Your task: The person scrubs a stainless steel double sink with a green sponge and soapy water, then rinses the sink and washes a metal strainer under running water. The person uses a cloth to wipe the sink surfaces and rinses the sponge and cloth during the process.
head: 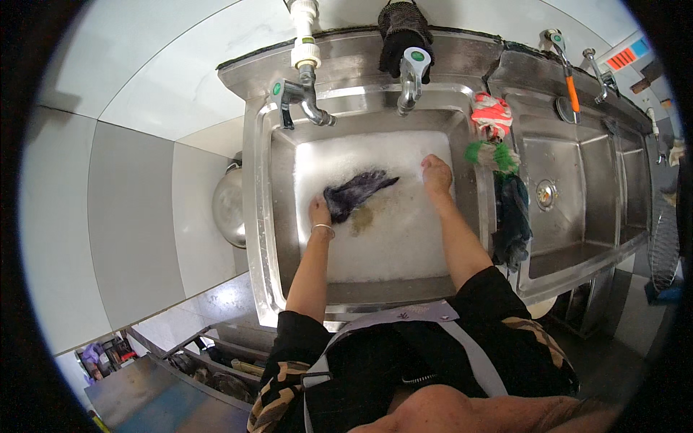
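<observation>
Thick white suds (390, 243) fill the stainless steel sink basin (368, 295) before me. A wet, dark cloth (354, 195) lies bunched on the foam, left of the middle. At its left end is my left hand (319, 210), gripping the cloth's edge, with the fingertips partly hidden by cloth and foam. My right hand (436, 174) dips into the suds near the basin's right wall, apart from the cloth. Foam covers some of its fingers, so whether it holds anything beneath is hidden. A yellowish-brown patch (363, 217) shows in the foam below the cloth.
Two metal taps (311, 103) (412, 81) overhang the basin's back. Red-striped gloves (491, 115), a green-and-grey glove (494, 156) and dark wet cloth (511, 219) lie on the right divider. Beyond is another sink basin (557, 162). A metal bowl (230, 205) stands at left.
</observation>
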